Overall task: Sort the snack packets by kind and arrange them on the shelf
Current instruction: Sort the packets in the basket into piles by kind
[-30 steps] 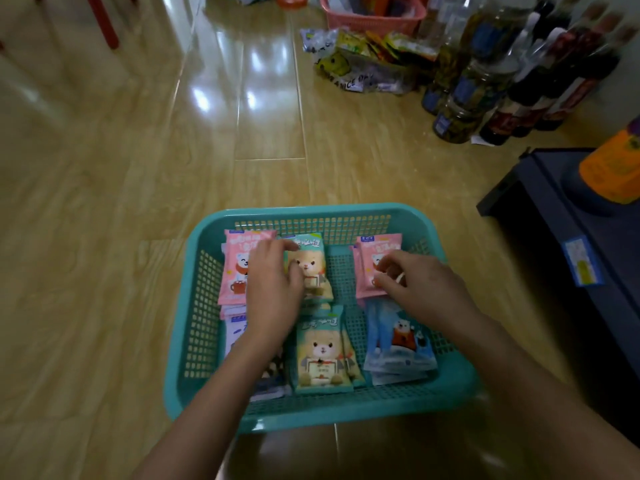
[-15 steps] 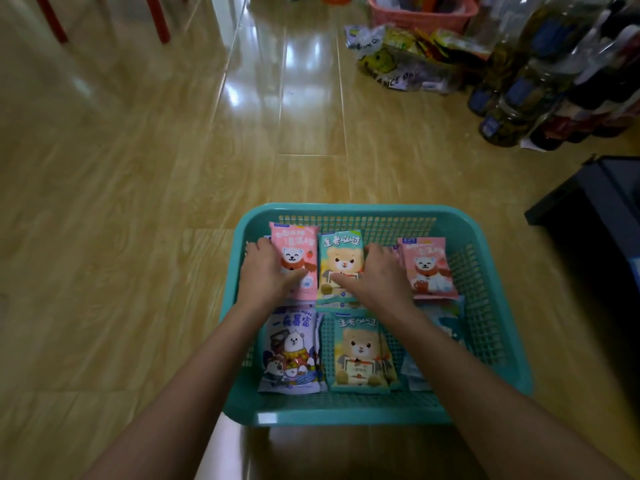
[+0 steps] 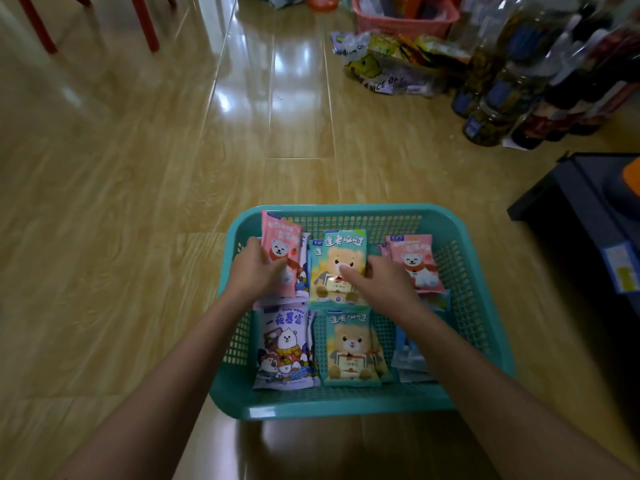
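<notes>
Raised since half a second ago, pink packet tilts up at far-left corner of teal basket | left hand grips its lower part | right hand pinches green bear packet, thumb on front, middle of back row
</notes>
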{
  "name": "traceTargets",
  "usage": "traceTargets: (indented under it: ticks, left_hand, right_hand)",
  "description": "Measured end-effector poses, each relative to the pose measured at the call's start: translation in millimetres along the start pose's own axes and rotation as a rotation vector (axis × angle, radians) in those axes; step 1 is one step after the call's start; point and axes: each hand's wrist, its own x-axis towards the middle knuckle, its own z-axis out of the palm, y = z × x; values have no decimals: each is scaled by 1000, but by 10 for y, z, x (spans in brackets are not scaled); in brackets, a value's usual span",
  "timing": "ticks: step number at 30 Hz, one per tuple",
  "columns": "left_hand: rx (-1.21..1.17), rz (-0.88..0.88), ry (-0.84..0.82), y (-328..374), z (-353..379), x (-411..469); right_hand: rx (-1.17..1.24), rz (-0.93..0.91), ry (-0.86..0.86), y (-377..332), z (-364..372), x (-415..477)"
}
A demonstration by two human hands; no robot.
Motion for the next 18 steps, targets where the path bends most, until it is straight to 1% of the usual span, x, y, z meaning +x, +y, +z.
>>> traceTargets:
  ticks: [1, 3, 5, 7, 11, 14, 18]
  left_hand:
    - [-43, -4, -12, -15, -24, -26]
    - [-197, -15, -51, -45, -70, -103]
    - [-388, -46, -96, -64, -101, -207]
    - [-522, -61, -132, -87, -98, -310]
    - [-645, -81, -184, -109, -51, -468]
    - [-672, -73, -212, -110, -34, -517]
    - [-693, -66, -194, -98, -37, -517]
  right_hand:
    - [62, -18, -16, 30, -57, -108]
    - [214, -34, -126, 112, -129, -342]
    - [261, 4, -231, 247, -106, -546]
    - [160, 53, -296, 363, -32, -670]
    - [32, 149, -422, 465, 139, -742]
    - [-64, 176, -425, 493, 188, -632]
    - [-295, 140, -405, 466, 228, -507]
